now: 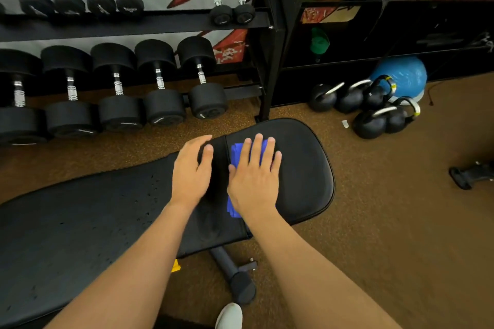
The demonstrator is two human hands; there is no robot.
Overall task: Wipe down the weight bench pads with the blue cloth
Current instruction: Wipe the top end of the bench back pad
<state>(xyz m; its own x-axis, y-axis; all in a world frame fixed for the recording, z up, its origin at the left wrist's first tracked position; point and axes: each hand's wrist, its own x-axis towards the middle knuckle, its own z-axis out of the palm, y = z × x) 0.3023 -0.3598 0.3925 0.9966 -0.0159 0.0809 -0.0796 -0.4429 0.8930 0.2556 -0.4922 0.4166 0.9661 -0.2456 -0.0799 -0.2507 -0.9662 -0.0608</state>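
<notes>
A black weight bench runs from lower left to centre right, with a long back pad (80, 222) and a rounded seat pad (302, 168). The folded blue cloth (236, 152) lies on the seat pad by the seam between the two pads. My right hand (254, 179) presses flat on the cloth with straight fingers and covers most of it. My left hand (191, 171) rests flat on the far end of the back pad, just left of the seam, fingers relaxed.
A dumbbell rack (133, 24) with several black dumbbells stands behind the bench. Several kettlebells (371, 112) and a blue ball (403, 75) sit on the brown floor at right. The bench's leg (232, 272) and a white shoe (230, 315) show below the pads.
</notes>
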